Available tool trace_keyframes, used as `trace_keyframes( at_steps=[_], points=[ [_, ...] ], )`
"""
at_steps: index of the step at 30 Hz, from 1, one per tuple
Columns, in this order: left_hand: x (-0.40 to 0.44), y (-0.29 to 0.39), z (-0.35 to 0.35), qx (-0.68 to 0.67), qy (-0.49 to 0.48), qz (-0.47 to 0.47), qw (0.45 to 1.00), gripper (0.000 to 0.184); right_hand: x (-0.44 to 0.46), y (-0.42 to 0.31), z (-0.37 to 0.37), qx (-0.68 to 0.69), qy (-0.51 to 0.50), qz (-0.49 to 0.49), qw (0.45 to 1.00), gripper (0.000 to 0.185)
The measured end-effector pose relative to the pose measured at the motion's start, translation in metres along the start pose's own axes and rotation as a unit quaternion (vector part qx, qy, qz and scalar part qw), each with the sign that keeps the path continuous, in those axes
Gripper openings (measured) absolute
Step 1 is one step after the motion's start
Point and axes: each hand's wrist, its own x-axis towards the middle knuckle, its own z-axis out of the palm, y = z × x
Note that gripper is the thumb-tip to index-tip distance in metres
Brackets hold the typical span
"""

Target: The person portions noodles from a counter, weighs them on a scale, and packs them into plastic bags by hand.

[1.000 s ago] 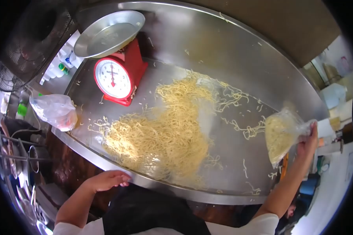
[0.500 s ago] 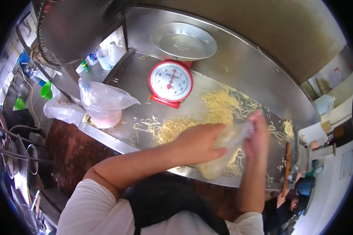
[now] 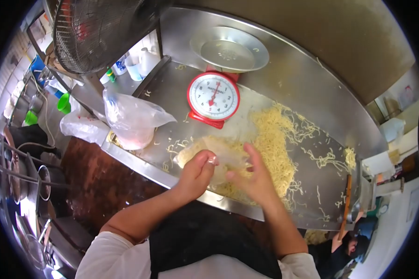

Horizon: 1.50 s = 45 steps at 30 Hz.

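My left hand [image 3: 198, 176] is closed on a clear plastic bag [image 3: 228, 157], with a bunched bit of it showing by the thumb. The bag lies sideways over the noodles; whether noodles are inside is hard to make out. At its right end, my right hand [image 3: 255, 179] has its fingers apart, slightly blurred, close to the plastic. Loose yellow noodles [image 3: 274, 144] spread in a heap on the steel table [image 3: 307, 186] behind and beside my hands.
Behind the noodles stands a red dial scale [image 3: 213, 96] with a metal pan [image 3: 228, 51] on top. A filled plastic bag [image 3: 132, 118] sits on the left, below a fan [image 3: 91, 37]. A wooden stick [image 3: 347, 200] lies at the right edge; another person [image 3: 344, 246] is beyond.
Both hands have moved left with the bag, which has gone from hanging at a slant to lying sideways. My right hand's fingers have spread. The view has shifted slightly.
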Motion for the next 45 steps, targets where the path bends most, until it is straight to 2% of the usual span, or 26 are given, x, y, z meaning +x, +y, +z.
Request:
trace_keyframes(
  at_steps=[1,4,7,8,10,13,16,18,20,22,24,27,30,33,35,37,39,41,43,45],
  points=[
    [0.002,0.005,0.001,0.014,0.011,0.043,0.999,0.011,0.002,-0.008,0.005,-0.04,-0.032,-0.019,0.999,0.085],
    [0.003,0.027,0.0,0.015,-0.008,0.065,0.998,0.013,0.026,-0.016,0.019,-0.078,-0.018,0.028,0.996,0.085],
    [0.008,0.035,0.001,-0.022,-0.024,0.11,0.993,0.015,0.04,0.0,0.014,-0.132,-0.028,-0.009,0.991,0.07],
    [0.011,0.036,0.001,-0.043,-0.027,0.128,0.99,0.015,0.042,0.0,0.006,-0.121,-0.054,0.009,0.991,0.06],
    [0.011,0.052,0.002,-0.122,-0.023,0.083,0.989,0.016,0.043,-0.007,-0.017,-0.099,-0.105,0.048,0.988,0.042],
    [0.011,0.078,0.002,-0.212,-0.008,0.041,0.976,0.016,0.039,0.014,-0.053,-0.13,-0.095,0.064,0.985,0.02],
    [0.01,0.096,0.003,-0.257,-0.026,0.036,0.965,0.016,0.015,-0.016,-0.075,0.049,-0.082,0.057,0.994,0.019],
    [0.013,0.105,0.006,-0.251,-0.053,0.051,0.965,0.016,0.0,-0.056,-0.084,0.117,-0.095,-0.089,0.985,0.021],
    [0.015,0.112,0.009,-0.212,-0.075,0.076,0.971,0.016,-0.007,-0.112,-0.078,0.098,-0.147,-0.077,0.981,0.019],
    [0.023,0.117,0.007,-0.239,-0.039,0.102,0.965,0.016,-0.002,-0.125,-0.072,0.031,-0.177,-0.068,0.981,0.019],
    [0.031,0.123,0.005,-0.284,0.011,0.104,0.953,0.017,0.008,-0.115,-0.066,-0.096,-0.176,-0.057,0.978,0.02],
    [0.037,0.125,-0.005,-0.279,0.018,0.156,0.947,0.017,0.011,-0.091,-0.076,-0.255,-0.283,-0.099,0.919,0.022],
    [0.051,0.138,-0.014,-0.281,0.029,0.185,0.941,0.018,0.0,-0.108,-0.098,-0.258,-0.259,-0.138,0.92,0.017],
    [0.072,0.166,-0.013,-0.295,0.055,0.193,0.934,0.019,-0.005,-0.131,-0.119,-0.261,-0.148,-0.193,0.934,0.018],
    [0.091,0.187,-0.015,-0.283,0.058,0.197,0.937,0.021,0.006,-0.127,-0.128,-0.242,-0.037,-0.291,0.925,0.019],
    [0.12,0.211,-0.011,-0.28,0.078,0.2,0.936,0.021,0.017,-0.128,-0.14,-0.216,0.033,-0.276,0.936,0.022],
    [0.154,0.229,-0.008,-0.287,0.053,0.203,0.935,0.014,0.029,-0.134,-0.155,-0.185,0.061,-0.146,0.97,0.027],
    [0.19,0.244,-0.01,-0.277,0.03,0.224,0.934,0.014,0.056,-0.146,-0.166,-0.092,0.088,-0.098,0.987,0.033],
    [0.215,0.267,-0.015,-0.245,0.066,0.215,0.943,0.016,0.09,-0.159,-0.18,-0.097,0.116,-0.189,0.97,0.034],
    [0.241,0.286,-0.024,-0.212,0.096,0.245,0.941,0.017,0.12,-0.182,-0.19,-0.121,0.144,-0.219,0.957,0.034]
  ],
)
